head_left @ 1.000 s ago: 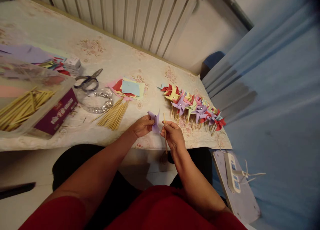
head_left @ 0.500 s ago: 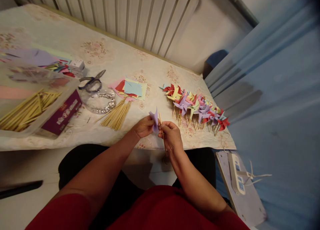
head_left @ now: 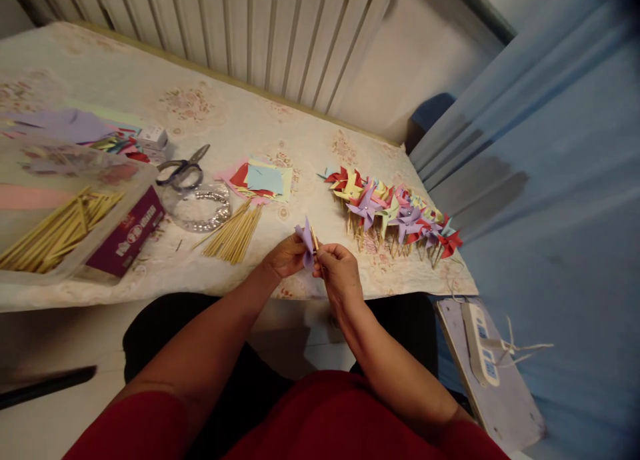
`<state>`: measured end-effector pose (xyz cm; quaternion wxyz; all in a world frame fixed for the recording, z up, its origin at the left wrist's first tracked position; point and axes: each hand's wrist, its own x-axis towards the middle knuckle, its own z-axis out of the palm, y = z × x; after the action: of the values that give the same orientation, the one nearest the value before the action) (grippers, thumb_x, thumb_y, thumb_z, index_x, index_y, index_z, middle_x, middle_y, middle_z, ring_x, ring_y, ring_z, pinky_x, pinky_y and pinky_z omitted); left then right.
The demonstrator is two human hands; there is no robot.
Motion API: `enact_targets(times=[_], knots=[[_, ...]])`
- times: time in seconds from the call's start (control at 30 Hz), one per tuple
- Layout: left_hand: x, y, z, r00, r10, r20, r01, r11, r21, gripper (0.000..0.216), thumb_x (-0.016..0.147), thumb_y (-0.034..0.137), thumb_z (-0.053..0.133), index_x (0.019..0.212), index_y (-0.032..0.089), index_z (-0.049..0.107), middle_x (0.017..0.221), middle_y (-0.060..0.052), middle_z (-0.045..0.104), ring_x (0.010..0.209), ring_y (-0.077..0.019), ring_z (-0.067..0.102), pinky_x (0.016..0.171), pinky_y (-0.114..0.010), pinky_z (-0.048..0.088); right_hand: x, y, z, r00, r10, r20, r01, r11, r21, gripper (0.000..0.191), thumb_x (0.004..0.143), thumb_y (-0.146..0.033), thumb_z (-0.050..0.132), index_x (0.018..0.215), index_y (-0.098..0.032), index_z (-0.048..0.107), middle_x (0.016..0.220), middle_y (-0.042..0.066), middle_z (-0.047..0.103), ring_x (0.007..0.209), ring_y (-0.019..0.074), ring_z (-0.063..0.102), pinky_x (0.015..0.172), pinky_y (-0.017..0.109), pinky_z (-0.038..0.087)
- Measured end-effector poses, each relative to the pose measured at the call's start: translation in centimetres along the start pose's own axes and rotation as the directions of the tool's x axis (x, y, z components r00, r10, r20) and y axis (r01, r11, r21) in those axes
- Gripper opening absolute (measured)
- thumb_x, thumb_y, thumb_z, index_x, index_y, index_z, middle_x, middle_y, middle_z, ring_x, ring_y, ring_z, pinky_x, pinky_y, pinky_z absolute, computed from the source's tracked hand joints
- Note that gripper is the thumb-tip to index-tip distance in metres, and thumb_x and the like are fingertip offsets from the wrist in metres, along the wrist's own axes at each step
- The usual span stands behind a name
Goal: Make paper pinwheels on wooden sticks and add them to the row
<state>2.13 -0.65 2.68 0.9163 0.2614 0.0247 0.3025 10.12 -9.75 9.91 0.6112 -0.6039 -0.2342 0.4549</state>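
My left hand [head_left: 286,256] pinches a folded purple paper pinwheel [head_left: 305,241] at the table's near edge. My right hand [head_left: 338,273] is closed round a thin wooden stick [head_left: 315,238], whose top end presses against the back of the purple paper. The two hands touch. A loose bundle of wooden sticks [head_left: 234,234] lies just left of my hands. To the right lies a row of finished pinwheels [head_left: 395,213] in red, yellow, purple and pink.
A clear tub of sticks [head_left: 55,230] with a purple box stands at the left. Scissors [head_left: 184,169], a round clear container [head_left: 200,205] and a stack of coloured paper squares [head_left: 261,179] lie behind. A power strip [head_left: 481,345] lies on a board at the right, below the table.
My right hand has brought the stick up and left, until its tip meets the purple pinwheel. Both hands have closed together.
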Motion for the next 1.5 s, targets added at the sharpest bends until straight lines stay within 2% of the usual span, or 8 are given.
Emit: enact_targets(times=[0.27,0.47,0.67,0.83,1.17,1.5], knots=[[-0.1,-0.1,-0.2,0.998,-0.042,0.045,0.041,0.999,0.022,0.030,0.068,0.031,0.081,0.066,0.013,0.057,0.061,-0.001,0.060,0.047,-0.0160,0.060,0.046,-0.027,0.051,-0.4,0.0,0.5,1.000,-0.024,-0.019,0.024,0.999,-0.021,0.016,0.060,-0.027,0.069,0.066,-0.017,0.058,0.052,-0.005,0.057,0.041,0.0070,0.049,0.041,0.019,0.042],[-0.1,0.0,-0.2,0.998,-0.028,0.059,0.029,0.999,-0.015,0.031,0.068,0.027,0.081,0.065,0.016,0.052,0.060,0.001,0.056,0.050,-0.0145,0.057,0.043,-0.024,0.048,-0.5,0.1,0.6,1.000,-0.029,-0.011,0.029,0.999,-0.015,0.016,0.062,-0.027,0.069,0.067,-0.018,0.057,0.051,-0.006,0.056,0.041,0.0068,0.049,0.040,0.019,0.041],[-0.3,0.3,0.5,0.999,-0.017,0.034,0.017,1.000,0.001,0.033,0.066,0.027,0.082,0.066,0.017,0.050,0.061,0.002,0.055,0.047,-0.0149,0.056,0.041,-0.025,0.047,-0.5,0.0,0.7,1.000,-0.014,-0.028,0.013,0.999,-0.033,0.017,0.061,-0.026,0.069,0.067,-0.018,0.055,0.050,-0.006,0.056,0.041,0.0081,0.051,0.040,0.020,0.043],[-0.2,0.3,0.7,1.000,0.006,-0.024,-0.006,0.999,-0.035,0.037,0.066,0.019,0.080,0.061,0.017,0.043,0.057,0.004,0.050,0.048,-0.0108,0.052,0.044,-0.021,0.045,-0.5,0.0,0.7,1.000,-0.015,-0.012,0.014,0.999,-0.047,0.014,0.063,-0.026,0.067,0.066,-0.019,0.056,0.049,-0.007,0.055,0.039,0.0076,0.049,0.039,0.019,0.042],[-0.4,0.5,0.9,0.998,-0.025,-0.054,0.024,0.999,-0.021,0.044,0.063,0.019,0.083,0.060,0.017,0.039,0.058,0.005,0.046,0.049,-0.0081,0.048,0.044,-0.018,0.041,-0.8,-0.1,0.9,0.999,-0.011,-0.034,0.009,0.998,-0.061,0.013,0.063,-0.025,0.066,0.067,-0.019,0.056,0.049,-0.007,0.056,0.039,0.0079,0.049,0.039,0.020,0.042],[-0.6,0.8,1.7,0.997,-0.034,-0.073,0.031,0.999,-0.032,0.041,0.065,0.017,0.080,0.059,0.017,0.040,0.057,0.004,0.048,0.049,-0.0109,0.050,0.041,-0.020,0.041,-0.8,-0.2,0.9,1.000,0.008,-0.023,-0.009,0.999,-0.045,0.011,0.063,-0.023,0.065,0.066,-0.019,0.054,0.046,-0.007,0.054,0.039,0.0081,0.049,0.039,0.019,0.041]])
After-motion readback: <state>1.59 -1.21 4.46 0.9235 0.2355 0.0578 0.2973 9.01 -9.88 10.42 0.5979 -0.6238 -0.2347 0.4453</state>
